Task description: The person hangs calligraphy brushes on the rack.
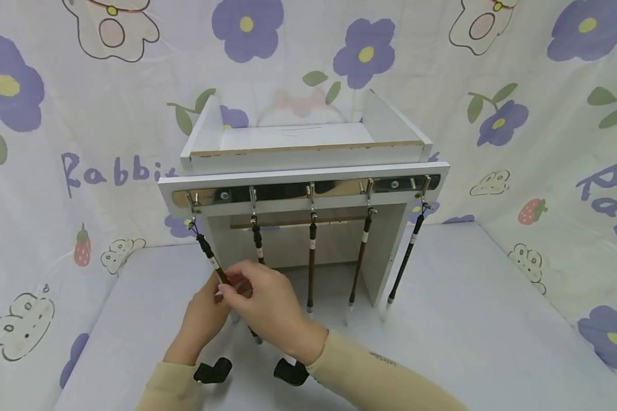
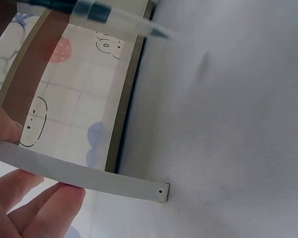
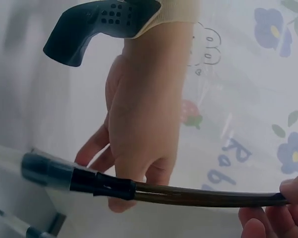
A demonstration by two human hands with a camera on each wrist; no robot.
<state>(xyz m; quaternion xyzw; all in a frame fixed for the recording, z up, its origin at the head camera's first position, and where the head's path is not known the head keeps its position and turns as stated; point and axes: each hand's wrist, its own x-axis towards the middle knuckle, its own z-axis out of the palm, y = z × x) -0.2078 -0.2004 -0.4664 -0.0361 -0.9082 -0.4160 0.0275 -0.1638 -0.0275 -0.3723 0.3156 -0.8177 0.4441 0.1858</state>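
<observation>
Several calligraphy brushes hang by loops from hooks on a white rack. My right hand (image 1: 275, 302) pinches the handle of the leftmost brush (image 1: 203, 245), which hangs slanted with its lower end toward me. In the right wrist view, the right fingers (image 3: 275, 218) hold the brown handle, and the pale bristles lie at the far left, blurred. My left hand (image 1: 203, 319) is behind that brush. In the left wrist view, its thumb and fingers (image 2: 44, 208) grip the edge of the rack's white side panel (image 2: 114, 183). The second brush (image 1: 257, 235) is partly hidden by my right hand.
The rack's hook strip (image 1: 283, 190) carries three more brushes to the right, one being the middle brush (image 1: 312, 268). An open white tray (image 1: 298, 154) forms the rack's top. Black wrist mounts (image 1: 213, 371) sit near both sleeves. A patterned cloth (image 1: 298, 74) hangs behind.
</observation>
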